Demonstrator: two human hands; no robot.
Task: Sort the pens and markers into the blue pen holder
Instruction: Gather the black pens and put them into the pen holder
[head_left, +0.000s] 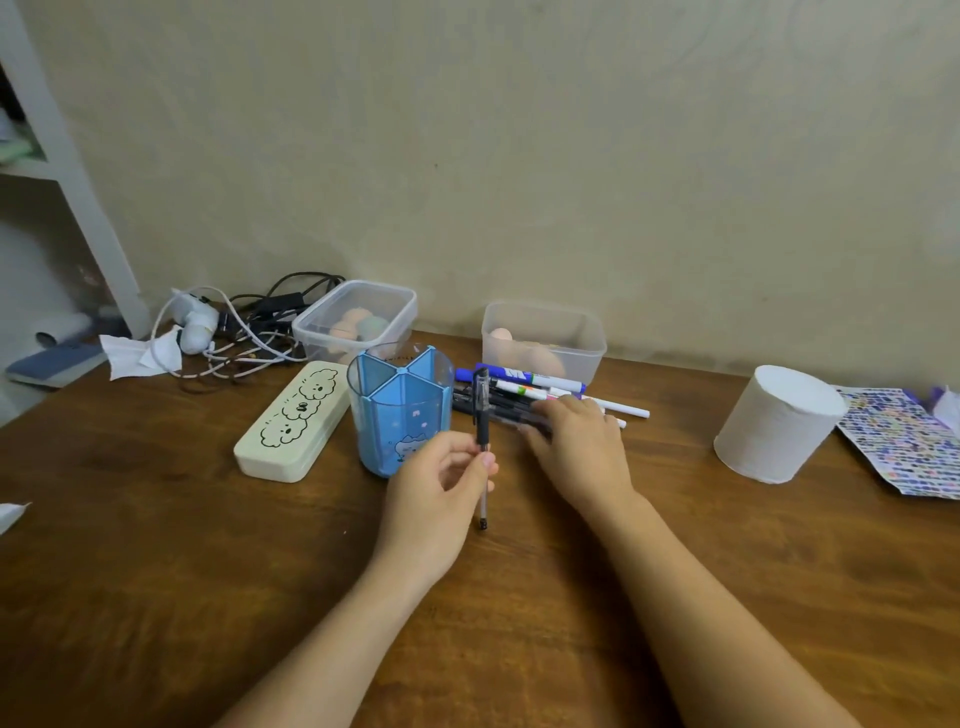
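The blue pen holder stands upright on the wooden desk, split into compartments, with nothing visible inside. My left hand pinches a black gel pen and holds it upright just right of the holder. A pile of pens and markers lies right of the holder, with a blue marker at its far side. My right hand rests palm down on the near end of the pile, its fingers touching a black pen; whether it grips one is unclear.
A cream pencil case lies left of the holder. Two clear plastic boxes stand at the back by the wall, cables at the back left. A toilet paper roll and a sticker sheet sit at the right.
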